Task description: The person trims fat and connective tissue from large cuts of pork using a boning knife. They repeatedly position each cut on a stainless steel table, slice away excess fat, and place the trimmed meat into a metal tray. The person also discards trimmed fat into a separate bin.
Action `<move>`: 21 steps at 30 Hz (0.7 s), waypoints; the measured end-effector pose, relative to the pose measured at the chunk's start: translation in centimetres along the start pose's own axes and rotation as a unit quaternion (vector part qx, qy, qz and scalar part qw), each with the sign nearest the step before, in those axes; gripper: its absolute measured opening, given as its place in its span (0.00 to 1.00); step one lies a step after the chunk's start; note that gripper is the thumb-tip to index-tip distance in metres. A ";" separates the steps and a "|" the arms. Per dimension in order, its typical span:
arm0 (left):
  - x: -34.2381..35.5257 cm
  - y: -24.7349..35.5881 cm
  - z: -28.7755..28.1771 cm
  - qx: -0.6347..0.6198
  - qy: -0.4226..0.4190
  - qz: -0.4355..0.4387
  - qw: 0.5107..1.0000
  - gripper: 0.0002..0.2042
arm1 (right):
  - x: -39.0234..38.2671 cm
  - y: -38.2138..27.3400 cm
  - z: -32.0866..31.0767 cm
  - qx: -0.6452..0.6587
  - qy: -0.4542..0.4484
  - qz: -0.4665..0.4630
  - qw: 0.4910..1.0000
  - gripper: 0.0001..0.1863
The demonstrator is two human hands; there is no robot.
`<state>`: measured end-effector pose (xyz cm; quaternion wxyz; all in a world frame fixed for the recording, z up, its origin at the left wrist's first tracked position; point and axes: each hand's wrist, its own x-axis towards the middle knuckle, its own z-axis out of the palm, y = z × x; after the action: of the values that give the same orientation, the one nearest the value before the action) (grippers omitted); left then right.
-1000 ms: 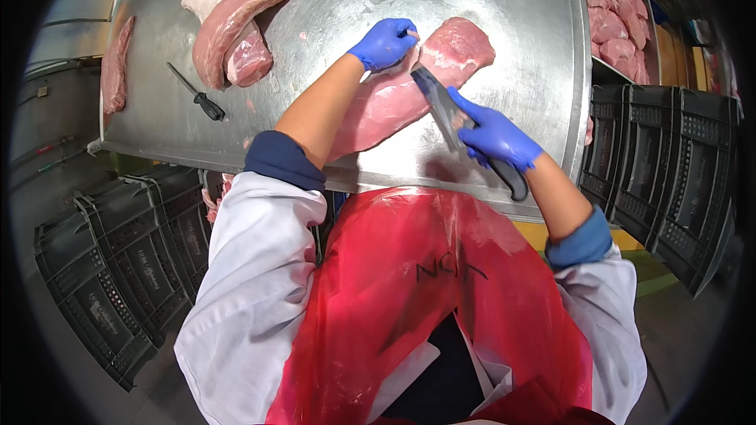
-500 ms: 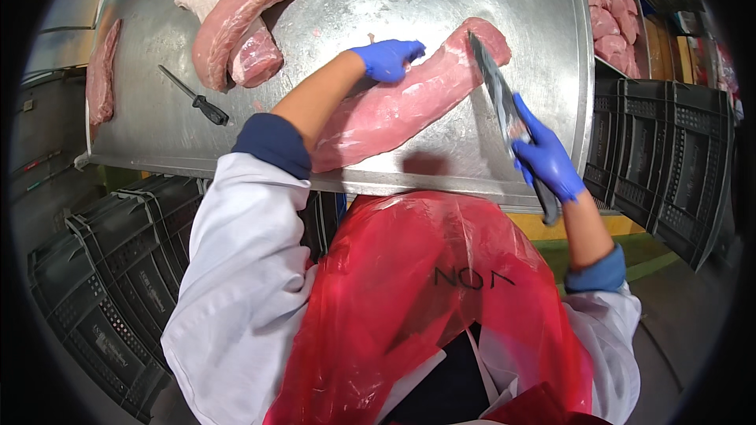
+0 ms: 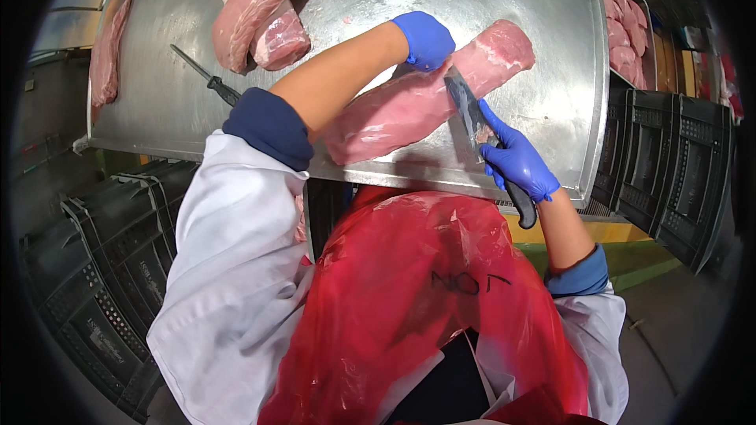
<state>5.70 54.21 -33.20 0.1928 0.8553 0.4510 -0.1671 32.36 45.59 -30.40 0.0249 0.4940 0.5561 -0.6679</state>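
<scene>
A long pink pork loin (image 3: 386, 116) lies slantwise on the metal table (image 3: 551, 122), its far end pointing right. My left hand (image 3: 428, 39), in a blue glove, is closed in a fist at the loin's far edge, near the knife tip. Whatever its fingers pinch is hidden. My right hand (image 3: 520, 161), also blue-gloved, grips a knife (image 3: 466, 102) by its black handle. The wide blade points away and to the left, with its tip at the loin's upper side near my left fingers.
At the far left lie two crossed loins (image 3: 236, 27), a narrow meat strip (image 3: 109, 55) and a sharpening steel (image 3: 223, 91). Right of the table stands a container of cut meat (image 3: 626, 31). Black crates (image 3: 657, 165) flank the table on the right, and more crates (image 3: 118, 267) on the left.
The knife has moved left from the loin's far end toward its middle. My left hand has shifted right along the loin and closed into a fist. The whole view has shifted slightly.
</scene>
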 end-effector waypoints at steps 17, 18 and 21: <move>-17.1 3.9 -5.7 -0.202 0.245 0.002 0.948 0.10 | 6.6 -3.1 10.1 -0.059 -0.077 -0.019 0.995 0.40; -19.2 3.8 -5.6 -0.247 0.265 0.003 0.932 0.10 | 5.2 -2.1 10.1 -0.119 -0.104 -0.084 0.984 0.40; -28.0 3.7 -3.8 -0.015 0.462 0.022 0.886 0.17 | 0.7 -1.8 10.8 -0.140 -0.226 -0.001 0.964 0.41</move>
<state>-5.81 34.32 -16.41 -0.0209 0.8421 0.4728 0.2585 24.10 38.36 -30.77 0.2179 0.3217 0.6241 -0.6779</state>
